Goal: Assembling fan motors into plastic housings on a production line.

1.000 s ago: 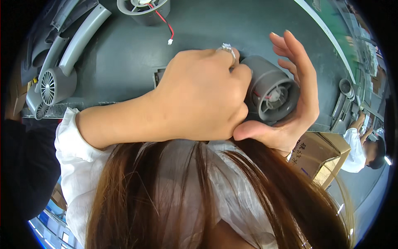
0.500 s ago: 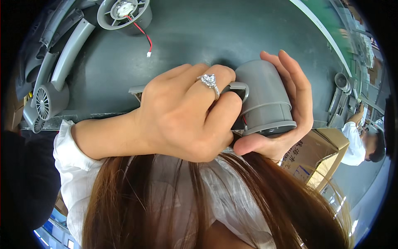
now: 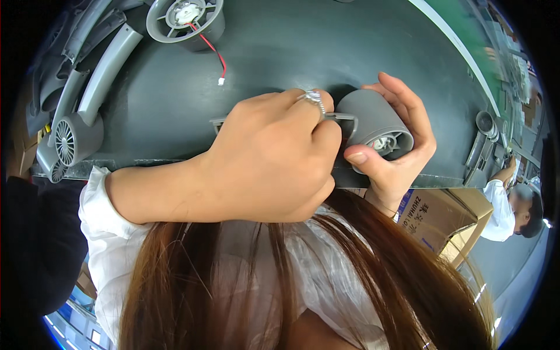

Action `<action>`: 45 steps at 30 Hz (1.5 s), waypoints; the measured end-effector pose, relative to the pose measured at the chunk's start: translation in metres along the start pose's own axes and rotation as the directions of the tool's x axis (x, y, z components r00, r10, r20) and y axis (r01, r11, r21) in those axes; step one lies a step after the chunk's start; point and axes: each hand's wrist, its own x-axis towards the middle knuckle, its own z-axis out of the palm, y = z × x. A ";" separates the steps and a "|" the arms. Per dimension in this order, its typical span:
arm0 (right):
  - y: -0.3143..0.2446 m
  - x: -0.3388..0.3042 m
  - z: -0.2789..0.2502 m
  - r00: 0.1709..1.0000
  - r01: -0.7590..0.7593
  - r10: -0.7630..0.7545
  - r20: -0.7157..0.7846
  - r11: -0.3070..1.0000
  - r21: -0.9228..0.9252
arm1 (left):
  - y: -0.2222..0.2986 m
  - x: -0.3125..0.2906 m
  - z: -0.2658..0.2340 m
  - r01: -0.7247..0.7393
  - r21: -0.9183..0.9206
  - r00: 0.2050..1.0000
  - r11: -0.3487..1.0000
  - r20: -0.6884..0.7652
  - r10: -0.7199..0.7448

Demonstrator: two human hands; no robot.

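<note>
My right hand [image 3: 411,137] is curled around a grey cylindrical housing [image 3: 373,114], fingers along its far right side and thumb at the near end. That end is tilted toward me and shows a white motor [image 3: 382,143] held by struts inside. Closed beside it, my left hand [image 3: 274,151], with a ring on one finger, grips a grey handle piece [image 3: 341,118]. Its bracket-like end lies against the housing's left side, and its other end sticks out past the left hand. My fingers hide most of the handle piece, so I cannot tell how the two parts join.
On the dark table [image 3: 280,52] stands another fan housing [image 3: 186,29] with a red and black wire [image 3: 216,52] ending in a white plug. Grey handled shells [image 3: 81,137] pile at the left. Grey parts [image 3: 484,137] lie right, near a person [image 3: 504,207]. A cardboard box [image 3: 443,221] sits below the edge.
The housing has tilted in my right hand, its near end now showing the motor; the stepped lower section no longer shows. My left hand has shifted slightly. The view has moved a little.
</note>
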 end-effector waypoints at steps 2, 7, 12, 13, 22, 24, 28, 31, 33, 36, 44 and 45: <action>0.004 0.000 -0.002 1.000 0.023 -0.024 0.017 0.999 0.038 | 0.000 0.001 -0.003 0.033 0.007 0.998 0.999 0.054 -0.033; 0.005 0.001 -0.006 0.999 0.004 -0.008 0.041 0.995 0.098 | 0.000 0.002 -0.007 0.096 -0.087 0.973 0.992 0.218 -0.075; 0.006 0.005 -0.006 0.990 0.117 -0.116 0.081 0.993 -0.007 | 0.001 0.002 -0.008 0.138 0.000 0.959 0.990 0.249 -0.134; 0.004 0.005 -0.005 0.990 0.115 -0.114 0.080 0.993 -0.008 | 0.001 0.001 -0.006 0.137 0.062 0.967 0.989 0.206 -0.147; 0.009 0.002 0.000 1.000 -0.003 0.001 0.027 0.996 0.087 | -0.002 0.004 -0.006 0.185 -0.059 0.961 0.981 0.221 -0.168; 0.007 0.002 0.000 0.999 -0.041 0.042 0.003 0.990 0.138 | -0.004 0.003 -0.005 0.189 -0.093 0.964 0.978 0.205 -0.167; 0.008 0.003 -0.001 0.998 -0.056 0.061 -0.031 0.986 0.160 | -0.005 0.002 -0.005 0.222 -0.128 0.961 0.967 0.199 -0.194; 0.009 0.003 -0.001 0.996 -0.079 0.085 -0.033 0.983 0.165 | -0.004 0.001 -0.006 0.226 -0.108 0.963 0.968 0.172 -0.206; 0.007 0.004 -0.001 0.993 -0.086 0.097 -0.063 0.985 0.153 | -0.003 0.002 -0.007 0.219 -0.104 0.967 0.970 0.159 -0.201; 0.005 0.004 -0.001 0.992 -0.092 0.104 -0.068 0.983 0.161 | -0.002 0.001 -0.005 0.207 -0.080 0.972 0.975 0.126 -0.196; 0.003 0.001 -0.003 0.989 -0.116 0.130 -0.076 0.979 0.169 | -0.002 0.002 -0.007 0.201 -0.106 0.975 0.974 0.119 -0.188; 0.002 0.001 -0.004 0.987 -0.131 0.144 -0.071 0.977 0.166 | -0.002 0.002 -0.008 0.203 -0.106 0.973 0.973 0.130 -0.189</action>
